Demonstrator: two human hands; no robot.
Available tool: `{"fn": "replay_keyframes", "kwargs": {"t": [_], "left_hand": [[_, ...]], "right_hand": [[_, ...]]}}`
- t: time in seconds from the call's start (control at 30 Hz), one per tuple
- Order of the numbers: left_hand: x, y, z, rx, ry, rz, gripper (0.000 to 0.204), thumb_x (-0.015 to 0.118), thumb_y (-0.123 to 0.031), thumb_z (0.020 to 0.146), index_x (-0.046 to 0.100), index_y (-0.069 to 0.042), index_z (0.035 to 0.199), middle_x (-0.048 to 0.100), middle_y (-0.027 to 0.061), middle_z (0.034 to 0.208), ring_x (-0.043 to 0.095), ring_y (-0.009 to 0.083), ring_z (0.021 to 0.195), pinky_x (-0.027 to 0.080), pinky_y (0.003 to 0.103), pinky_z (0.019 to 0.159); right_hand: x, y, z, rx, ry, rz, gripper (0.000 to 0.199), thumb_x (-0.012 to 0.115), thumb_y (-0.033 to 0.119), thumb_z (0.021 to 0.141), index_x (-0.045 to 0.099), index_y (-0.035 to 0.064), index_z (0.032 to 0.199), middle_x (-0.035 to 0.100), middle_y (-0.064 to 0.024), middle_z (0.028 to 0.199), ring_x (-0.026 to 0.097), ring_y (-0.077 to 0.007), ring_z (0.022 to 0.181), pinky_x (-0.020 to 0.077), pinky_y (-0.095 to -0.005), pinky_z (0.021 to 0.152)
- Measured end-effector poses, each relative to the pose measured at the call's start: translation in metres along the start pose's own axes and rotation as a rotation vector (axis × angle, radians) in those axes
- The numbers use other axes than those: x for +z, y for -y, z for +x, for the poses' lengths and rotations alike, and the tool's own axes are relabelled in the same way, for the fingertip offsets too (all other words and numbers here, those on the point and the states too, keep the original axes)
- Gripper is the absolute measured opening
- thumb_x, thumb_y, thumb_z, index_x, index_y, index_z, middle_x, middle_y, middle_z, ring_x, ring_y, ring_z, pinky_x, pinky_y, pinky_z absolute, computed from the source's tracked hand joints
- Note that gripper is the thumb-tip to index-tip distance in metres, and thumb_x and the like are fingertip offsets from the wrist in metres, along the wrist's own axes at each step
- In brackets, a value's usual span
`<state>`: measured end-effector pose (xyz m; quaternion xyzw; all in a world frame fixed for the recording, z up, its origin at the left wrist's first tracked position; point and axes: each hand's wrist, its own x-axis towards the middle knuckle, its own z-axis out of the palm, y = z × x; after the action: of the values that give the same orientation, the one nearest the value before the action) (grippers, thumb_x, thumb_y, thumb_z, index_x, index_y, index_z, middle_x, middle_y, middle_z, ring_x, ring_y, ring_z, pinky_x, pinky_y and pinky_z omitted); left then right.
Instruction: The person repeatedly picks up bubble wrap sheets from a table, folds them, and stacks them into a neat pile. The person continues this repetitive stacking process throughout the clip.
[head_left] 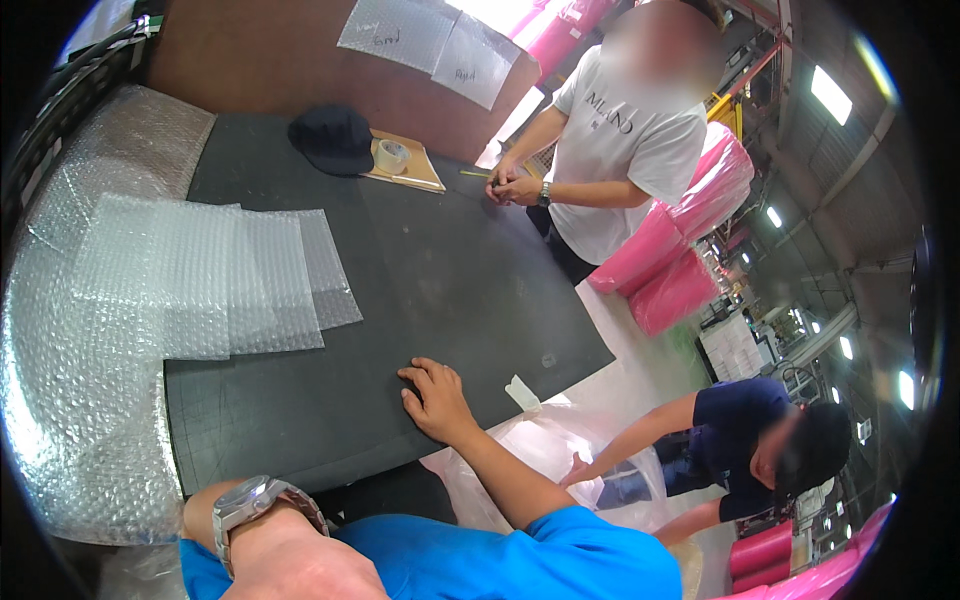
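My right hand (437,400) rests palm down on the dark tabletop (450,290), near its front edge, fingers a little apart and nothing in them. Close to the camera at the lower edge is my left hand (305,570), raised and bent back, with a metal wristwatch (262,505) on its wrist; its fingers are out of sight. Left of my right hand, several bubble-wrap sheets (270,285) lie overlapping in a fanned row. They reach onto a large roll of bubble wrap (85,420) along the table's left side.
A dark cap (332,138), a tape roll (391,156) and brown cardboard (425,172) lie at the far edge. A co-worker in white (630,130) stands beyond the table. Another in navy (745,430) bends over clear plastic film (540,450) at right. Pink rolls (675,290) stand behind.
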<state>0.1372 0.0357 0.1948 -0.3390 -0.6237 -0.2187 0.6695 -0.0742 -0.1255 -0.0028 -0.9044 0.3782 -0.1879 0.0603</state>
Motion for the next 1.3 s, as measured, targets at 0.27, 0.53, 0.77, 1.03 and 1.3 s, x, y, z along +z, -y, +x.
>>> {"fn": "replay_keyframes", "kwargs": {"t": [0.27, 0.53, 0.77, 1.03, 1.3], "left_hand": [[-0.002, -0.003, 0.000, 0.019, -0.008, 0.022, 0.021, 0.043, -0.001, 0.077, 0.051, -0.008, 0.058, 0.047, 0.0032, 0.061, 0.047, 0.0142, 0.046, 0.039, 0.029, 0.041], [0.000, -0.007, -0.001, 0.016, 0.041, 0.024, 0.021, 0.043, -0.001, 0.076, 0.051, -0.008, 0.058, 0.047, 0.0037, 0.059, 0.047, 0.0155, 0.045, 0.039, 0.030, 0.042], [0.012, 0.000, -0.014, -0.225, -0.058, 0.305, 0.019, 0.051, -0.015, 0.080, 0.052, -0.007, 0.063, 0.052, 0.0055, 0.064, 0.051, 0.0179, 0.054, 0.044, 0.031, 0.052], [0.011, -0.009, -0.077, -0.810, -0.101, 1.251, 0.017, 0.063, -0.019, 0.076, 0.055, -0.004, 0.075, 0.056, 0.0078, 0.076, 0.054, 0.0210, 0.074, 0.044, 0.031, 0.068], [-0.147, -0.165, -0.114, -1.359, -0.098, 2.619, 0.052, 0.060, -0.043, 0.072, 0.053, -0.010, 0.111, 0.047, 0.0209, 0.117, 0.040, 0.0341, 0.113, 0.032, 0.043, 0.094]], "right_hand": [[0.000, 0.000, 0.001, 0.001, 0.012, 0.007, 0.031, 0.050, 0.023, 0.078, 0.053, 0.0085, 0.106, 0.045, -0.0150, 0.115, 0.041, -0.0287, 0.110, 0.0261, -0.0446, 0.095], [-0.001, 0.002, 0.002, -0.043, -0.023, -0.001, 0.030, 0.052, 0.020, 0.077, 0.054, 0.0071, 0.104, 0.047, -0.0157, 0.112, 0.042, -0.0297, 0.107, 0.0290, -0.0415, 0.092], [0.002, -0.011, 0.009, -0.086, -0.020, 0.036, 0.028, 0.054, 0.020, 0.075, 0.055, 0.0083, 0.100, 0.050, -0.0129, 0.109, 0.044, -0.0293, 0.105, 0.0311, -0.0421, 0.088], [0.002, -0.019, 0.012, 0.022, 0.023, 0.131, 0.030, 0.056, 0.023, 0.076, 0.055, 0.0099, 0.103, 0.051, -0.0131, 0.106, 0.046, -0.0287, 0.103, 0.0324, -0.0400, 0.090], [-0.006, -0.007, 0.131, 0.244, 0.034, 0.735, 0.049, 0.058, 0.039, 0.078, 0.050, 0.0051, 0.112, 0.052, -0.0184, 0.113, 0.050, -0.0299, 0.105, 0.0377, -0.0356, 0.088]]}}
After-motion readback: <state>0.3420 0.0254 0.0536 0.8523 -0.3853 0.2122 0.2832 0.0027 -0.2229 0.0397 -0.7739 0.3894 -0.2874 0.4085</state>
